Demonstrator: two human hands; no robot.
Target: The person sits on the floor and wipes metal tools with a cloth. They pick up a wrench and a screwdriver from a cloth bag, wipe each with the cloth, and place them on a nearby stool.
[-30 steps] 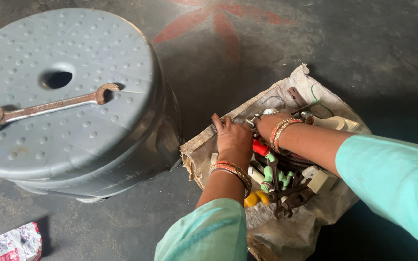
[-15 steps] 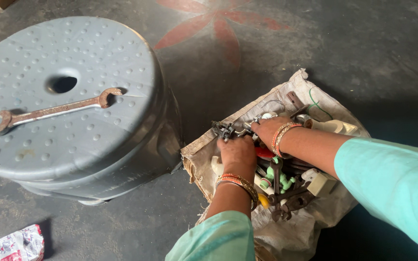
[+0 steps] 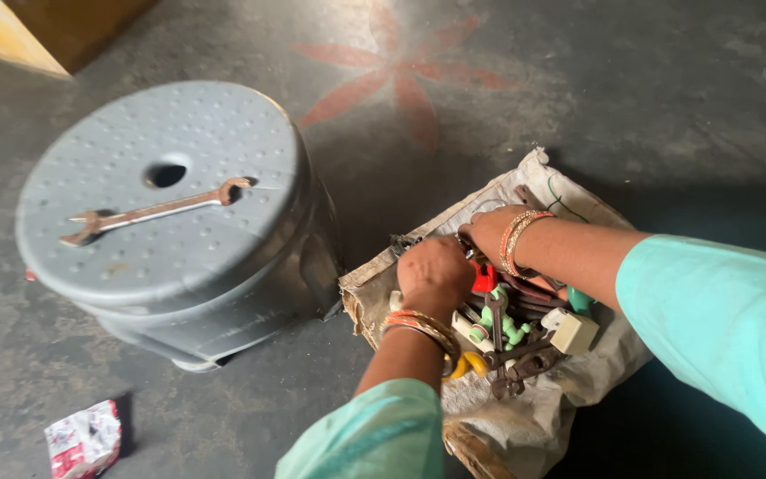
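Down on the dark concrete floor (image 3: 649,98), both hands are sunk into a heap of tools (image 3: 511,333) that lies on an open, off-white cloth sack (image 3: 569,381). Its near flap is spread flat, its far edge folded up behind the hands.

With its back turned to the camera, the left hand (image 3: 434,270) rests knuckles-up at the heap's left edge. Its fingers curl downward into the tools, and whether they are clamped on anything cannot be told. Orange and gold bangles (image 3: 418,324) ring that wrist, above a turquoise sleeve (image 3: 374,435).

Just behind it, the right hand (image 3: 489,232) reaches in from the right, close to the left hand or touching it (the fingers are hidden behind the left hand and the clutter, so their state cannot be told either). It too wears bangles at the wrist.

Among the tools are dark rusty spanners and pliers, a red piece (image 3: 484,278) just beside the left hand, pale green fittings (image 3: 500,325), a yellow handle (image 3: 472,364) and a small cream-coloured box (image 3: 571,332).

Just left of the sack stands a round grey plastic stool (image 3: 223,266) with a hole in its dimpled seat. A long open-ended spanner (image 3: 154,211) lies across the seat, well apart from both hands. Near the bottom left corner, a crumpled red-and-white wrapper (image 3: 83,438) lies on the floor.
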